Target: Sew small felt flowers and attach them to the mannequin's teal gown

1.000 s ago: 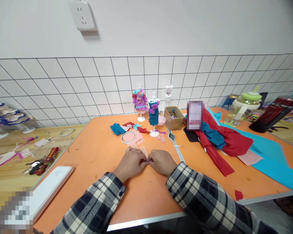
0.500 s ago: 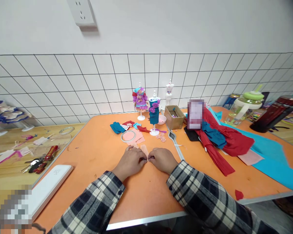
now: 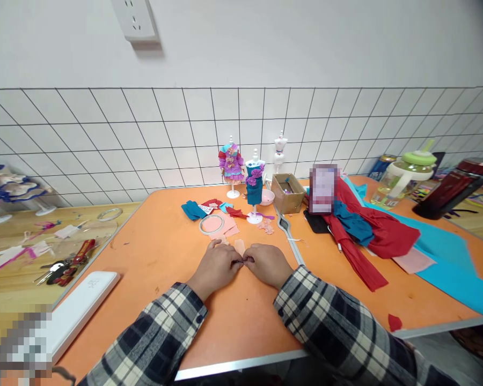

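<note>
Left hand point(image 3: 216, 268) and right hand point(image 3: 268, 262) draw slightly together | fingers curled, grip hidden, cannot tell | pink fabric scrap point(image 3: 239, 246) lies at 12 o'clock, axis roughly 12-to-6, neither hand clearly nearer

Item 1: fabric scrap point(image 3: 240, 246), pale pink, small, roughly oblong. Lying flat on the orange counter point(image 3: 225, 332), just beyond the meeting fingers point(image 3: 233, 257); far end in view, near end partly covered.
Item 2: small piece point(image 3: 243, 261), dark-looking, pinched between the fingertips of both hands, above the counter's middle. Mostly covered; outline and material too small to tell.
</note>
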